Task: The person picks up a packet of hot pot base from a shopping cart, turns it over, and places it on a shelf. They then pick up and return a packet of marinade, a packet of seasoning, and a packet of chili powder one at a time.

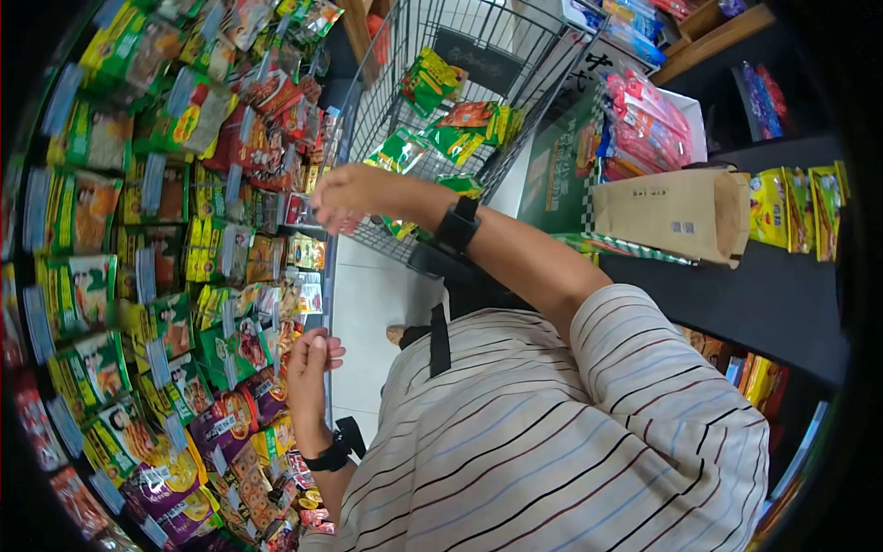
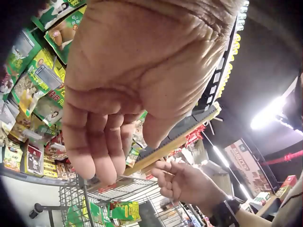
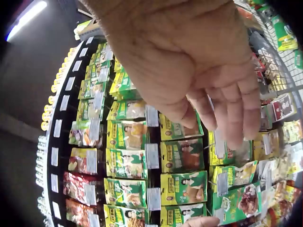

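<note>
My right hand (image 1: 345, 198) reaches out in front of the rack of hanging snack packets (image 1: 166, 230), fingers relaxed, holding nothing. It hovers beside the wire shopping cart (image 1: 515, 55). My left hand (image 1: 313, 359) is lower, close to the packets, with loosely bent fingers and nothing in it. In the left wrist view the left hand (image 2: 123, 85) fills the frame, with the right hand (image 2: 182, 182) beyond it above the cart (image 2: 123, 198). The right wrist view shows the right hand (image 3: 189, 61) over green and yellow packets (image 3: 132, 163). Both wrists wear black bands.
Several green packets (image 1: 432, 78) lie in the cart. A brown paper bag (image 1: 671, 216) rests on a dark shelf at the right, beside yellow packets (image 1: 796, 207). Pale floor (image 1: 368, 304) runs between the rack and me.
</note>
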Available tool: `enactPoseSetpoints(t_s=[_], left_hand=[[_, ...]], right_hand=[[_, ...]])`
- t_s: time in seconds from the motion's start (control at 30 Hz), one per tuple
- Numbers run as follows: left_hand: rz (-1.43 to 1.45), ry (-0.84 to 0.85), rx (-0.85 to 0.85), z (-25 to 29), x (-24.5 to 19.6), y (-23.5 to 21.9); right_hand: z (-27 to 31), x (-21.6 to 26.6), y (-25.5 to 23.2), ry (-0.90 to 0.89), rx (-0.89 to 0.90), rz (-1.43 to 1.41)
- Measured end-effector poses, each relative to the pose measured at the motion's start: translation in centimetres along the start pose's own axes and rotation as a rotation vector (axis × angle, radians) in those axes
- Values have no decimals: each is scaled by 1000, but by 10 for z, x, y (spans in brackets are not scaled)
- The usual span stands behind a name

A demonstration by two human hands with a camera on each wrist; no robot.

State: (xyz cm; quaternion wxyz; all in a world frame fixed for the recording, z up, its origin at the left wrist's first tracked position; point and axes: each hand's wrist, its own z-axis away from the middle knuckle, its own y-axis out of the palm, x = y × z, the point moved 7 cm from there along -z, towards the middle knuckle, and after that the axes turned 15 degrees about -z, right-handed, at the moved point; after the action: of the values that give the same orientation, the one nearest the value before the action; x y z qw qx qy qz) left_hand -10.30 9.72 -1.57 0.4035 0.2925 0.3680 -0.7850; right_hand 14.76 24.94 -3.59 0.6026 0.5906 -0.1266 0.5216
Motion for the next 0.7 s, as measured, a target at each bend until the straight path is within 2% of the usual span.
enactPoseSetpoints(t_s=[0.13, 0.23, 0.4, 0.5, 0.53, 0.63, 0.7], left_hand=[[-9, -64, 45, -24, -31, 50], [19, -120, 32, -39, -48, 77], [22, -204, 15, -48, -67, 111], [12, -252, 26, -52, -72, 118], [17, -266, 13, -54, -74, 119], [19, -305, -2, -58, -78, 122], [4, -330, -1, -62, -78, 125]], right_hand=[[-6, 66, -60, -202, -71, -237], [-23, 74, -126, -221, -199, -289], [-36, 65, -226, -161, -313, -457], [-46, 43, -294, -130, -494, -558], [-52, 37, -315, -58, -528, -559], [-57, 27, -372, -47, -742, -575], [-56, 23, -405, -26, -806, -554]])
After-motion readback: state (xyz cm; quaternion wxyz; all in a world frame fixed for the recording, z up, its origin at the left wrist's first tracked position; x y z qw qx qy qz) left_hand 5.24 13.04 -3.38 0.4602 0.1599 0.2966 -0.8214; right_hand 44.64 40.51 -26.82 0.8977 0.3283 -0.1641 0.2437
